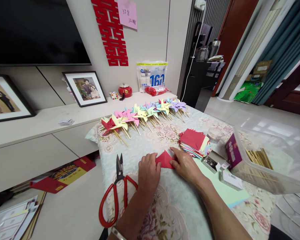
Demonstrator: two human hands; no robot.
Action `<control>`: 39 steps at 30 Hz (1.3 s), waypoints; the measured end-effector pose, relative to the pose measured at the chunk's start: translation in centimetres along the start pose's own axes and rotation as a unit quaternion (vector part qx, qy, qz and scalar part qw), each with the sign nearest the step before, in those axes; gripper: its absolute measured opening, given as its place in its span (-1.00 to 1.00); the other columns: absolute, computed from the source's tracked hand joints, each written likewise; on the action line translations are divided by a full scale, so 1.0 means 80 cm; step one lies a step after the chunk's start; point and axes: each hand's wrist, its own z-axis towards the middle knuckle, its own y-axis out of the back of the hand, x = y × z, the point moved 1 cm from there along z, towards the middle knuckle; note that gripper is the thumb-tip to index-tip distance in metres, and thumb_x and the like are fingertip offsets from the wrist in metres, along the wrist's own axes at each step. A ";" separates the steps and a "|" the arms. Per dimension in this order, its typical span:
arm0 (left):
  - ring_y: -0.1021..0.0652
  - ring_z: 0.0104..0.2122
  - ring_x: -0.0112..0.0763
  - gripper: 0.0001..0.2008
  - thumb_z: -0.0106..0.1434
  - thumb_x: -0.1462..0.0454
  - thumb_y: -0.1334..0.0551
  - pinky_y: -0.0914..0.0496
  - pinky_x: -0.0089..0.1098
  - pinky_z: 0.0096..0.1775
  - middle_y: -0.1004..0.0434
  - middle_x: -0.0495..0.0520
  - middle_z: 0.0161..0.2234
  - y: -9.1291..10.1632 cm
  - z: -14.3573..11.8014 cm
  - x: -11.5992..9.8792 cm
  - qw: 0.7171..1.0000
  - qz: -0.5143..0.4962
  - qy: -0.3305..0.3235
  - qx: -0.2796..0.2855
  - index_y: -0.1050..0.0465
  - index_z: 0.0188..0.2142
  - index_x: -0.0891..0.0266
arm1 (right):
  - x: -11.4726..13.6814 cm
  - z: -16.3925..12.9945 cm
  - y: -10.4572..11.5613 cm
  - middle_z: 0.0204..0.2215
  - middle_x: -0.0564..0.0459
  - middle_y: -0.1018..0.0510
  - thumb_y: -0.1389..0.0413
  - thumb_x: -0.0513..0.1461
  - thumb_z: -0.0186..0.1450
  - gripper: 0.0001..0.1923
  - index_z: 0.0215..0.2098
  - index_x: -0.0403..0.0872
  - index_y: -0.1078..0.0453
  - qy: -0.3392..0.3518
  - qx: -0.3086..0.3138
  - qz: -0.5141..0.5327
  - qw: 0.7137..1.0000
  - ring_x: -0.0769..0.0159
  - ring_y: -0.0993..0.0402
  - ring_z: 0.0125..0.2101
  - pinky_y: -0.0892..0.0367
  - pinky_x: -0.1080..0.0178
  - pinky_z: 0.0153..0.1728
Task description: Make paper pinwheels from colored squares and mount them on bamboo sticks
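Note:
A red paper square folded into a triangle [164, 160] lies on the flowered tablecloth [182, 206] between my hands. My left hand [149, 169] presses on its left corner, fingers closed over the edge. At the right corner, my right hand [183, 163] pinches the paper between thumb and fingers. Scissors [119, 178] with red handles rest left of my left hand, blades pointing away. Just beyond my right hand sits a stack of coloured paper squares [193, 141], red on top. Finished paper pinwheels [140, 115] on sticks form a row across the far side.
A clear plastic bin [265, 180] with wooden sticks [258, 158] stands at the right. Near it are a small box of metal fasteners [211, 163], a white box [231, 180], a round clear container [215, 134] and pale green sheets [222, 188]. A cabinet [47, 123] borders the table's far left.

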 end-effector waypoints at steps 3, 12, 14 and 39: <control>-0.53 -0.10 -0.12 -0.61 0.21 0.46 -0.29 -0.44 -0.15 -0.09 -0.55 0.20 -0.09 -0.009 -0.002 -0.001 0.997 0.037 -0.035 -0.050 -0.44 0.04 0.32 | 0.001 -0.001 0.000 -0.16 -0.15 -0.64 -0.11 -0.31 0.30 -0.51 0.20 -0.17 -0.34 -0.005 0.003 -0.015 1.000 0.10 -0.55 -0.16 -0.27 0.25 -0.18; -0.54 -0.07 -0.14 -0.83 0.32 0.44 -0.22 -0.42 -0.19 -0.15 -0.59 0.14 -0.05 -0.013 -0.023 -0.009 0.969 0.098 -0.187 -0.131 -0.53 -0.18 0.20 | 0.000 0.001 -0.002 -0.16 -0.16 -0.60 -0.10 -0.34 0.28 -0.54 0.16 -0.19 -0.37 0.003 0.007 -0.031 0.999 0.10 -0.51 -0.15 -0.26 0.25 -0.17; -0.54 0.01 -0.11 -0.84 0.34 0.43 -0.21 -0.42 -0.14 -0.09 -0.62 0.12 -0.02 -0.013 -0.029 -0.011 0.963 0.105 -0.214 -0.123 -0.54 -0.18 0.21 | 0.000 0.001 -0.002 -0.15 -0.16 -0.60 -0.10 -0.35 0.28 -0.54 0.16 -0.19 -0.37 0.004 0.009 -0.035 0.999 0.10 -0.51 -0.14 -0.26 0.24 -0.16; -0.55 0.08 -0.05 -0.64 0.33 0.47 -0.13 -0.47 0.00 0.06 -0.59 0.21 0.07 -0.014 -0.054 -0.021 0.954 0.202 -0.213 -0.061 -0.51 0.06 0.24 | 0.003 0.001 -0.003 -0.17 -0.11 -0.57 -0.10 -0.37 0.28 -0.58 0.11 -0.12 -0.40 0.007 0.013 -0.041 0.999 0.14 -0.48 -0.13 -0.24 0.26 -0.11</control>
